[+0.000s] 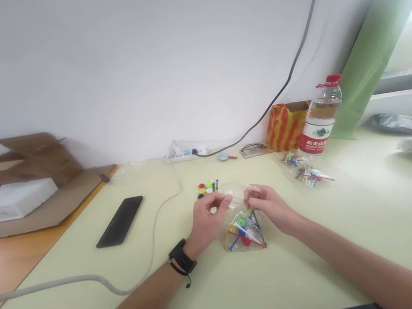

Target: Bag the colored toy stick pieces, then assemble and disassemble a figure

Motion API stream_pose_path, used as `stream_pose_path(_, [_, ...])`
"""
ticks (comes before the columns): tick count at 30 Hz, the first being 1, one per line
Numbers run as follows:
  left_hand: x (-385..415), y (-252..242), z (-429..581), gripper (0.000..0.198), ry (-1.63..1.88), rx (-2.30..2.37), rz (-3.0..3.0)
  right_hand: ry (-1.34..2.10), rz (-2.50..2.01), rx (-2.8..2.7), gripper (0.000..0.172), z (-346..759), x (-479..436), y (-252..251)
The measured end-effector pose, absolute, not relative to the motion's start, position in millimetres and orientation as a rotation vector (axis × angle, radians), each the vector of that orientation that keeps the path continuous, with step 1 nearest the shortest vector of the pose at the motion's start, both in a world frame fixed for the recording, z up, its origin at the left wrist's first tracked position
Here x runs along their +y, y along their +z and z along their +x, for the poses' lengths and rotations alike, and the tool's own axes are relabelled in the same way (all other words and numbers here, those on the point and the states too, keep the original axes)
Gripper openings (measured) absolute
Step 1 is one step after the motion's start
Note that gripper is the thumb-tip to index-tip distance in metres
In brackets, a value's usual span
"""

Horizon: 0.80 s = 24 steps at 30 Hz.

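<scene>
Both hands pinch the top of a clear plastic bag [256, 239] at the middle of the table. Inside it lie coloured plastic sticks and round pieces in red, blue, green, yellow, white and black. My left hand [209, 216], with a black watch on the wrist, is closed on the bag's left upper edge. Opposite it, my right hand [270, 207] is closed on the right upper edge. Just beyond my left hand sits a small group of coloured discs [202, 186] and short sticks [217, 184].
A black phone-like slab [120, 222] and a grey cable [93, 278] lie on the left. Rightward stand a water bottle [318, 123], a striped bag [287, 127] and more bagged pieces [314, 175]. A power strip [186, 154] lies by the wall, a cardboard box [49, 156] far left.
</scene>
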State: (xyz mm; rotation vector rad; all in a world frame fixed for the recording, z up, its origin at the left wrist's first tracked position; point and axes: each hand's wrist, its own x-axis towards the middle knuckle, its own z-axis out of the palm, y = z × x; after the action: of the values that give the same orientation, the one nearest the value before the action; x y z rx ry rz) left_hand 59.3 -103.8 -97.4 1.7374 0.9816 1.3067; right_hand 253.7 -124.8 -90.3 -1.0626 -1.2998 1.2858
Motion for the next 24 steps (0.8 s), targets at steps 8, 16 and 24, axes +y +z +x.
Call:
stream_pose_path(8, [-93, -99, 54, 0.035, 1.114, 0.881, 1.56, 1.308, -1.049, -1.237, 0.02, 256, -122, -95])
stream_pose_path(16, [-85, -103, 52, 0.043, 1.276, 0.971, 1.499, 1.153, -1.083, -1.371, 0.041, 258, -122, -90])
stream_pose_path(24, [-92, -98, 51, 0.039, 1.006, 0.811, 1.571, 0.965, -1.067, -1.554, 0.046, 263, -119, -93])
